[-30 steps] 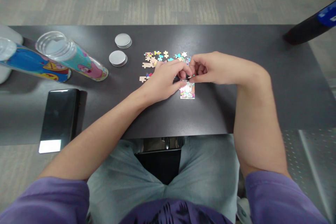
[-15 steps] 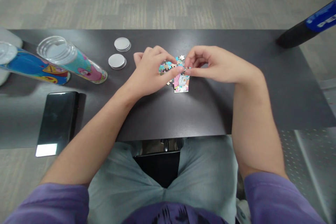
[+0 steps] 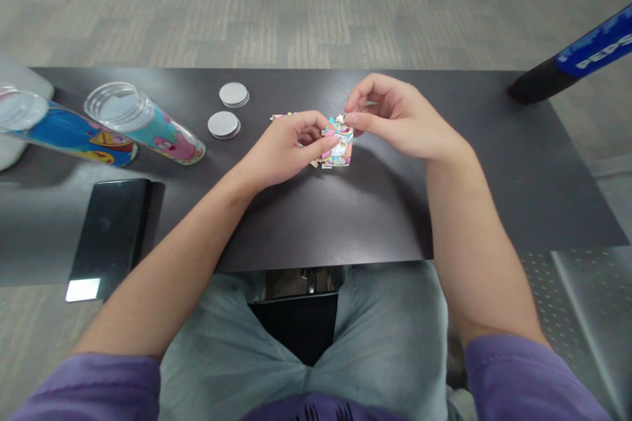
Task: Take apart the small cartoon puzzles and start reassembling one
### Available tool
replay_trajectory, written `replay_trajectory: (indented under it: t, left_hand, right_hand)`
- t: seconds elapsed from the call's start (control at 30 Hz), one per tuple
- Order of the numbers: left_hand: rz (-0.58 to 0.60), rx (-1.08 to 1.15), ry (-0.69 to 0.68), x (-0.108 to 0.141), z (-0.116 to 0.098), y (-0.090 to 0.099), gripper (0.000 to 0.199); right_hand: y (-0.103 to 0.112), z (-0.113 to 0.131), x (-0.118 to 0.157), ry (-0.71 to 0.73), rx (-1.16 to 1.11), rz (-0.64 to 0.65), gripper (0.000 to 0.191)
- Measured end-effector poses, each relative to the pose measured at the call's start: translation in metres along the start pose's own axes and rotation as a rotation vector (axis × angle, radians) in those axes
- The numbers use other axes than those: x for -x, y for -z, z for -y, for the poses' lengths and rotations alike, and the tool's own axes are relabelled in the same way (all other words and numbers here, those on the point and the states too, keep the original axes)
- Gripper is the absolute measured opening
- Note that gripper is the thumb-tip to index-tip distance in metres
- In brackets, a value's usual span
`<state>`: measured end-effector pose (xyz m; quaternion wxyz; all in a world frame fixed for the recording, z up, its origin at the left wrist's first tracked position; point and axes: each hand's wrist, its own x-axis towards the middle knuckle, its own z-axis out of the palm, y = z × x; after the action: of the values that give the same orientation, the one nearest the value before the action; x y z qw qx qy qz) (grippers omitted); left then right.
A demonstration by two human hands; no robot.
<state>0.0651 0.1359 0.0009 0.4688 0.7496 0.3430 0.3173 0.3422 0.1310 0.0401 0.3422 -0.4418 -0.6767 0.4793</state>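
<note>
Colourful jigsaw pieces joined into a small panel lie on the dark table. My left hand curls over the panel's left side, its thumb and forefinger pressed on it near the upper left. Loose pieces show behind and beside that hand, most of them hidden under it. At the panel's upper right, my right hand pinches a small puzzle piece between thumb and fingertips, partly hidden by them. This piece is at the panel's top edge; whether it touches the panel is too small to tell.
Two stacks of white discs lie left of my hands. Farther left are two clear-lidded printed tubes and a black phone-like device. A blue and black Pepsi cylinder stands at the table's far right.
The view has shifted slightly. My right hand has lifted a little away from my left, and my left fingers have curled in closer, uncovering loose pieces at the back left.
</note>
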Motion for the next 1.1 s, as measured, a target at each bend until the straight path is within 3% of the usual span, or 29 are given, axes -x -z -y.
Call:
replay_trajectory:
  t: [0.2, 0.43, 0.87, 1.1]
  left_hand:
    - [-0.042, 0.058, 0.028, -0.001, 0.004, -0.001, 0.041]
    - [-0.122, 0.013, 0.078, -0.004, 0.015, 0.004, 0.048]
    - [-0.130, 0.041, 0.055, -0.005, 0.010, 0.009, 0.033]
    - [-0.126, 0.067, 0.021, -0.007, 0.022, 0.007, 0.027]
  right_hand:
    - [-0.009, -0.002, -0.005, -0.032, 0.064, -0.078, 0.067]
    - [-0.009, -0.006, -0.007, -0.048, 0.074, -0.065, 0.067]
    - [-0.012, -0.001, -0.007, -0.047, 0.087, -0.046, 0.039]
    - [-0.010, -0.017, -0.012, 0.011, 0.013, 0.006, 0.048]
